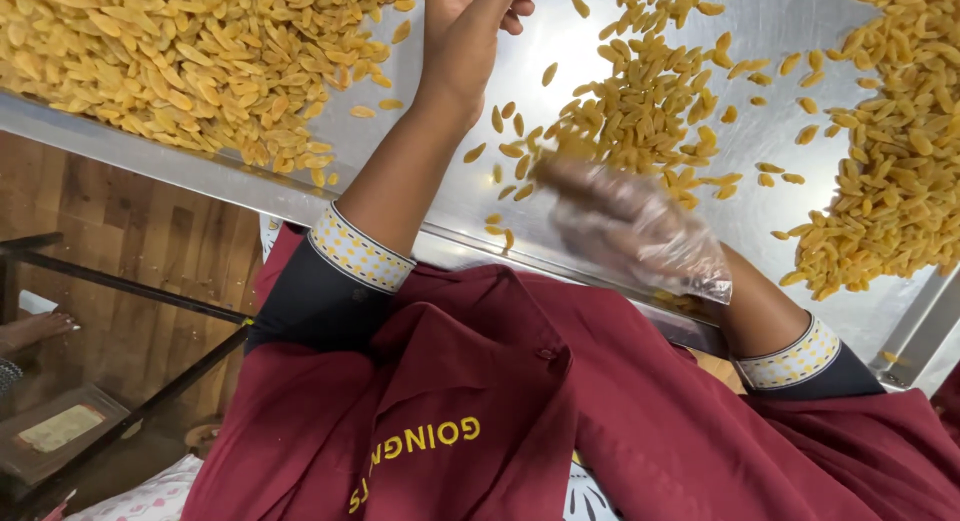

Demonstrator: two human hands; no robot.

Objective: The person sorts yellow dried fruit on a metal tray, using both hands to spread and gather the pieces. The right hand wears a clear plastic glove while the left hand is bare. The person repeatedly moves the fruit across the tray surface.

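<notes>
Golden raisins lie on a steel table [785, 36]: a thick heap at the far left [190, 61], a looser patch in the middle [640, 101] and another heap at the right [900, 151]. My left hand [465, 26] is bare and reaches over the bare steel between the left heap and the middle patch. Its fingers curl at the top edge of the frame and are partly cut off. My right hand [625, 226] wears a clear plastic glove and is blurred. It lies flat and low over the near edge of the middle patch, with nothing gripped.
The table's raised steel rim [150, 156] runs along the near side against my maroon apron [500, 401]. Below at the left are a wooden floor [130, 231], a black metal frame [130, 291], another person's foot [35, 329] and a flat brown tray [60, 428].
</notes>
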